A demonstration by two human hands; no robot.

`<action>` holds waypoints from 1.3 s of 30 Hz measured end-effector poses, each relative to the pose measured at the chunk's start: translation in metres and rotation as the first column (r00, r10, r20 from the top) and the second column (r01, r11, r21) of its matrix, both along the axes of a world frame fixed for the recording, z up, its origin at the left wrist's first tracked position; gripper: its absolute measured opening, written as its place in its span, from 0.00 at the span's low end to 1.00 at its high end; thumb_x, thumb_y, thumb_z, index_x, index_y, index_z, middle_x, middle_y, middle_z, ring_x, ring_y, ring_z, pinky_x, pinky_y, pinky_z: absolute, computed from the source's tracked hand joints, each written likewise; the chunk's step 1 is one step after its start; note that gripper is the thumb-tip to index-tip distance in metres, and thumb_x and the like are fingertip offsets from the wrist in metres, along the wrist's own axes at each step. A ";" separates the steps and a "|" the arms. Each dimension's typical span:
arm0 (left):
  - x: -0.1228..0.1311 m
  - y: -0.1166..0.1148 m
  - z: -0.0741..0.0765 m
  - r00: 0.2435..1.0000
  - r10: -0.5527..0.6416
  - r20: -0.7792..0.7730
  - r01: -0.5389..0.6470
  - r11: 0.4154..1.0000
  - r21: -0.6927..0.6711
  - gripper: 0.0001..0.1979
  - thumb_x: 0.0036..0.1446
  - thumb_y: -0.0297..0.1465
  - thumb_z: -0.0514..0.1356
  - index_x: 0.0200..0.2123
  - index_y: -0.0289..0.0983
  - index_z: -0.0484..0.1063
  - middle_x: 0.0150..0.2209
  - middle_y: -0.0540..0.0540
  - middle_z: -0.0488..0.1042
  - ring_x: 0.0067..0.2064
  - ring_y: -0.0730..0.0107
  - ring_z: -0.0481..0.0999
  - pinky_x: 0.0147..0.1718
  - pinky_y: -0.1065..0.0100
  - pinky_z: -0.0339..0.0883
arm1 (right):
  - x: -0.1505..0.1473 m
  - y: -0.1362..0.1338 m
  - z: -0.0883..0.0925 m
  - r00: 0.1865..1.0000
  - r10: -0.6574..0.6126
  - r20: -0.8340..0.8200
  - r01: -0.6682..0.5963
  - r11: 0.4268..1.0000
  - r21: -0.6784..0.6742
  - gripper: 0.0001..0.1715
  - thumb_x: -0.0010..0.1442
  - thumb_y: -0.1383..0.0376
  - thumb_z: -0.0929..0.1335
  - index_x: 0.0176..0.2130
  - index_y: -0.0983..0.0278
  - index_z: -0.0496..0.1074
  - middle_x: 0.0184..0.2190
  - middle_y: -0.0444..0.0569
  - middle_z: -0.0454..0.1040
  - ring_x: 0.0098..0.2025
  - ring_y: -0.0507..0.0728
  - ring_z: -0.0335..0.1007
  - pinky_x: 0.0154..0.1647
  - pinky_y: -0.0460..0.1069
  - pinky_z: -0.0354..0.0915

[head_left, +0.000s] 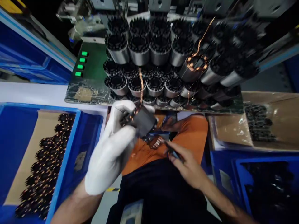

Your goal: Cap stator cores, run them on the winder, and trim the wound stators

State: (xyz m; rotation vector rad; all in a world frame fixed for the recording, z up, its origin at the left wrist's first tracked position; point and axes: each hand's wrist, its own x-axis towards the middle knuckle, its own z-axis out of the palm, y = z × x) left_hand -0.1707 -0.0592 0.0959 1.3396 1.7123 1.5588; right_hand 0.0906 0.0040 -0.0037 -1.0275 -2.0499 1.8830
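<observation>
Factory workshop: stacked stators [139,56], blue bins [66,158]

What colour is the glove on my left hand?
The glove is white; it shows clearly in the head view.

At the far left of the bench, a green panel [94,59] carries four lit green buttons [82,60] in a column, and its near edge is cracked and worn. Metal machine fixtures [160,4] line the far side. Blue crates [23,46] sit far left, beyond a white table surface [30,91]. Near left, a blue bin [66,155] has a tan cardboard sheet [26,158] inside. To the right, an open cardboard box [233,127] holds small metallic pieces [258,123]; nearer stands another blue bin [241,183] with dark, blurred contents.
</observation>
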 end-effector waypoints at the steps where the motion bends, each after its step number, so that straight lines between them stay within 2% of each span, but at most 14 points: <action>1: 0.004 -0.007 -0.009 0.991 -0.022 0.130 0.026 0.999 -0.035 0.09 0.81 0.43 0.61 0.57 0.47 0.70 0.50 0.42 0.83 0.46 0.57 0.89 0.44 0.53 0.89 | -0.005 0.003 0.003 0.999 -0.011 -0.033 0.013 0.999 0.040 0.32 0.76 0.64 0.70 0.75 0.56 0.77 0.61 0.54 0.86 0.61 0.65 0.84 0.74 0.63 0.73; 2: 0.008 -0.013 -0.018 0.974 -0.006 0.227 0.018 0.998 -0.054 0.15 0.76 0.43 0.68 0.56 0.48 0.68 0.50 0.44 0.83 0.47 0.57 0.89 0.46 0.52 0.89 | -0.010 0.006 0.007 0.998 -0.008 -0.063 0.013 0.997 0.073 0.32 0.76 0.65 0.70 0.75 0.54 0.77 0.63 0.53 0.85 0.60 0.64 0.84 0.73 0.62 0.74; 3: 0.012 -0.018 -0.027 0.966 0.039 0.255 -0.026 0.998 -0.057 0.22 0.69 0.41 0.75 0.55 0.48 0.67 0.49 0.45 0.82 0.47 0.57 0.89 0.48 0.52 0.88 | -0.016 0.008 0.012 0.996 0.005 -0.091 0.004 0.995 0.100 0.34 0.76 0.67 0.70 0.76 0.52 0.76 0.65 0.51 0.84 0.60 0.62 0.84 0.72 0.61 0.74; 5: 0.017 -0.026 -0.042 0.983 0.155 0.099 -0.153 0.988 -0.021 0.29 0.59 0.33 0.82 0.53 0.47 0.68 0.47 0.48 0.81 0.46 0.58 0.88 0.50 0.52 0.87 | -0.028 0.010 0.022 0.989 0.045 -0.141 -0.026 0.991 0.134 0.39 0.74 0.70 0.69 0.77 0.47 0.73 0.68 0.47 0.82 0.63 0.61 0.82 0.72 0.58 0.74; 7: 0.018 -0.033 -0.050 0.976 0.207 -0.072 -0.205 0.978 0.022 0.29 0.55 0.30 0.83 0.53 0.46 0.71 0.46 0.48 0.80 0.46 0.57 0.89 0.50 0.50 0.87 | -0.038 0.011 0.030 0.980 0.089 -0.180 -0.063 0.988 0.143 0.43 0.72 0.73 0.69 0.79 0.46 0.70 0.71 0.45 0.80 0.69 0.61 0.79 0.74 0.57 0.72; 11: 0.011 -0.045 -0.054 0.974 0.148 -0.169 -0.141 0.989 0.052 0.33 0.51 0.31 0.86 0.55 0.45 0.76 0.48 0.47 0.82 0.48 0.53 0.90 0.49 0.50 0.89 | -0.047 0.010 0.033 0.963 0.154 -0.221 -0.120 0.980 0.161 0.39 0.73 0.72 0.69 0.77 0.51 0.72 0.74 0.46 0.77 0.75 0.63 0.74 0.78 0.59 0.69; 13: 0.007 -0.047 -0.054 0.980 0.110 -0.167 -0.102 0.993 0.056 0.33 0.50 0.32 0.85 0.56 0.46 0.76 0.48 0.47 0.83 0.48 0.54 0.90 0.48 0.51 0.89 | -0.046 0.008 0.030 0.960 0.160 -0.229 -0.124 0.978 0.166 0.33 0.76 0.68 0.70 0.76 0.54 0.73 0.75 0.49 0.77 0.75 0.65 0.75 0.77 0.61 0.70; 16: 0.004 -0.048 -0.055 0.988 0.074 -0.134 -0.070 0.997 0.034 0.33 0.51 0.31 0.85 0.56 0.48 0.77 0.49 0.48 0.84 0.48 0.54 0.90 0.48 0.51 0.89 | -0.044 0.007 0.026 0.963 0.143 -0.227 -0.109 0.982 0.155 0.31 0.78 0.64 0.70 0.76 0.54 0.73 0.76 0.52 0.77 0.73 0.66 0.76 0.75 0.62 0.73; 20: 0.003 -0.046 -0.058 0.989 0.033 -0.141 -0.031 0.999 0.015 0.33 0.51 0.30 0.85 0.57 0.50 0.77 0.49 0.48 0.84 0.49 0.54 0.89 0.49 0.51 0.88 | -0.041 0.005 0.022 0.959 0.139 -0.248 -0.104 0.983 0.151 0.31 0.78 0.66 0.69 0.76 0.54 0.73 0.75 0.50 0.78 0.71 0.65 0.78 0.72 0.62 0.75; 26: 0.000 -0.043 -0.065 0.984 0.006 -0.178 -0.005 1.000 0.004 0.34 0.51 0.29 0.84 0.57 0.49 0.76 0.49 0.47 0.85 0.49 0.51 0.89 0.48 0.49 0.88 | -0.041 0.005 0.018 0.958 0.143 -0.247 -0.110 0.984 0.143 0.33 0.77 0.67 0.69 0.76 0.54 0.73 0.74 0.50 0.78 0.73 0.65 0.76 0.74 0.63 0.73; 31: -0.001 -0.044 -0.064 0.975 -0.003 -0.223 0.007 1.000 0.016 0.31 0.54 0.30 0.82 0.57 0.48 0.75 0.47 0.49 0.85 0.48 0.56 0.90 0.48 0.53 0.88 | -0.045 0.000 0.015 0.940 0.114 -0.322 -0.067 0.986 0.151 0.37 0.72 0.73 0.69 0.75 0.53 0.75 0.73 0.48 0.80 0.72 0.64 0.80 0.71 0.60 0.78; 35: 0.000 -0.048 -0.061 0.969 -0.012 -0.249 -0.010 0.996 -0.086 0.25 0.59 0.32 0.79 0.55 0.50 0.75 0.50 0.48 0.86 0.50 0.54 0.90 0.50 0.50 0.88 | -0.049 -0.002 0.012 0.939 0.082 -0.333 -0.033 0.988 0.150 0.36 0.72 0.73 0.70 0.74 0.53 0.77 0.71 0.46 0.82 0.70 0.62 0.83 0.73 0.58 0.78; 37: 0.000 -0.048 -0.063 0.937 0.011 -0.348 -0.065 0.988 -0.143 0.20 0.62 0.35 0.78 0.53 0.48 0.75 0.49 0.47 0.87 0.49 0.55 0.90 0.49 0.52 0.87 | -0.054 0.004 0.005 0.960 0.051 -0.274 -0.007 0.988 0.157 0.29 0.74 0.70 0.73 0.70 0.55 0.82 0.67 0.47 0.86 0.66 0.63 0.86 0.69 0.57 0.80; 39: -0.002 -0.047 -0.071 0.873 0.057 -0.484 -0.174 0.964 -0.200 0.19 0.64 0.38 0.78 0.53 0.45 0.76 0.47 0.47 0.87 0.46 0.56 0.91 0.47 0.54 0.85 | -0.062 0.013 -0.007 0.985 0.018 -0.173 -0.010 0.999 0.047 0.21 0.74 0.64 0.76 0.63 0.57 0.86 0.58 0.48 0.90 0.57 0.63 0.89 0.60 0.55 0.82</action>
